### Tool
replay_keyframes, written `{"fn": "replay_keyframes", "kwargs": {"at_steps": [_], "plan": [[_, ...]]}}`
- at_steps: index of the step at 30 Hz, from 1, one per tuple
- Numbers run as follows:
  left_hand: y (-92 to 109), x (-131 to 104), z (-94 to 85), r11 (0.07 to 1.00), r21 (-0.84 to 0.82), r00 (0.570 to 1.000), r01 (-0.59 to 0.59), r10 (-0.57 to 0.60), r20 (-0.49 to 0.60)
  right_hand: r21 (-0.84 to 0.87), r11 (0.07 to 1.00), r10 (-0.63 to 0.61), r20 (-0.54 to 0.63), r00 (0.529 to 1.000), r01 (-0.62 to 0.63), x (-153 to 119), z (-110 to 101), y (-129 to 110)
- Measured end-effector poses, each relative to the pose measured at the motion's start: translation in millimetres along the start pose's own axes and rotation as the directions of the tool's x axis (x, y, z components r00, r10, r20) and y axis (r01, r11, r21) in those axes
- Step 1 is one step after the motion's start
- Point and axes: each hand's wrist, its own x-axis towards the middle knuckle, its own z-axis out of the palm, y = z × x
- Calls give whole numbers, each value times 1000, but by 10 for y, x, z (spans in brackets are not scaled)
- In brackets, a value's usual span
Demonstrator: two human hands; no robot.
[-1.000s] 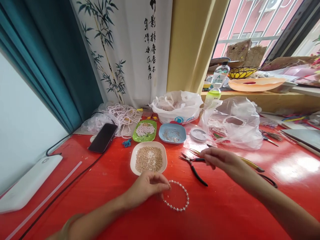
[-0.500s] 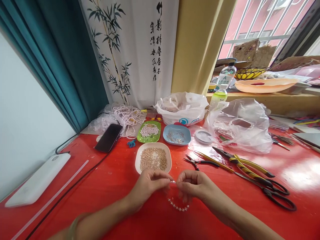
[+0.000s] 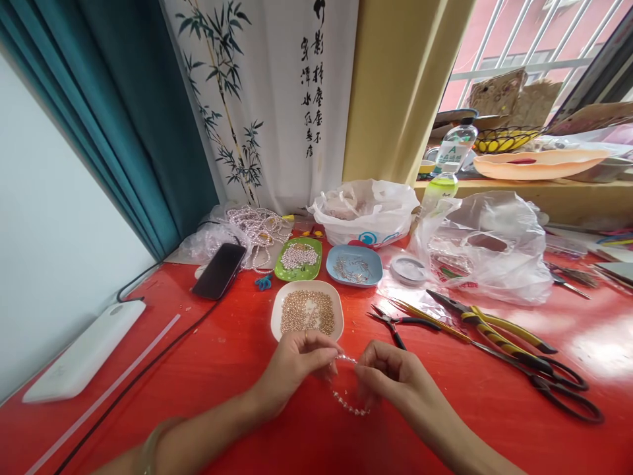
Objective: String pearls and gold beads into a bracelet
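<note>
Beaded strand (image 3: 352, 408) — pinched by left hand (image 3: 299, 363) and right hand (image 3: 398, 377) over the red table (image 3: 232, 349) — runs nine-to-three between them, its loop curving toward six; bamboo-print curtain (image 3: 281, 99) at eleven, barred window (image 3: 531, 46) at one.

Pale bangle (image 3: 149, 451), gold ring (image 3: 306, 336)

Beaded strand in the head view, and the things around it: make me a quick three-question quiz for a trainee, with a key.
1. True or false: the left hand and the right hand both hold the beaded strand.
2. Which tray is nearest the left hand? A, the green tray; B, the blue tray; C, the cream tray.
3. What two colours are the handles of the large pliers?

Key: 1, true; 2, C; 3, yellow and black.
</note>
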Motion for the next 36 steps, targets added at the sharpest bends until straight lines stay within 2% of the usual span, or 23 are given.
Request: {"fn": "replay_keyframes", "kwargs": {"at_steps": [9, 19, 24, 36], "plan": [[16, -18, 0, 999, 45, 1000, -11, 12, -10, -35, 999, 22, -59, 998, -24, -4, 30, 27], [7, -13, -1, 999, 32, 1000, -16, 16, 0, -51, 999, -4, -51, 999, 1, -3, 21, 15], [17, -13, -5, 999, 33, 1000, -18, 18, -10, -121, 992, -41, -54, 998, 34, -21, 36, 8], [11, -28, -11, 997, 71, 999, -42, 43, -25, -158, 987, -41, -90, 995, 27, -15, 36, 50]]}}
